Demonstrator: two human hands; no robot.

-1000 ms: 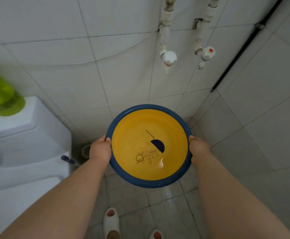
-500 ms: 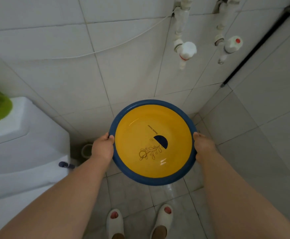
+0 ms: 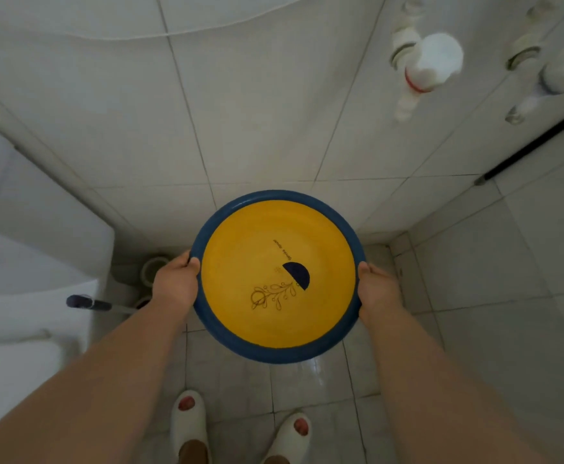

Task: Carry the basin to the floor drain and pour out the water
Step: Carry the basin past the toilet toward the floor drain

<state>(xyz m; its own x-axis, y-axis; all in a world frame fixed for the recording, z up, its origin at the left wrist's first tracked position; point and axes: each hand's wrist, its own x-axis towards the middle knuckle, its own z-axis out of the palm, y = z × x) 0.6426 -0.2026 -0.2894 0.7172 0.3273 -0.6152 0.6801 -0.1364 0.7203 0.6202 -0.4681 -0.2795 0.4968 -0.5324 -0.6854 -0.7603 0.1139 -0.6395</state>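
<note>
A round basin (image 3: 240, 276), yellow inside with a blue rim and a dark half-circle and flower print on its bottom, hangs level in front of me above the tiled floor. My left hand (image 3: 175, 284) grips its left rim, thumb over the edge. My right hand (image 3: 377, 289) grips the right rim the same way. Any water in the basin is too clear to make out. No floor drain shows; the basin and my arms hide the floor under them.
A white toilet (image 3: 33, 256) stands at the left, with a dark-handled brush (image 3: 88, 303) and a small round holder (image 3: 153, 267) beside it. Two white taps (image 3: 424, 67) jut from the tiled wall above. My feet in white slippers (image 3: 187, 423) stand on wet floor tiles (image 3: 314, 373).
The view has tilted down and moved closer to the wall corner. The basin stays held in both hands, now lower over the floor. Both slippers show fully now.
</note>
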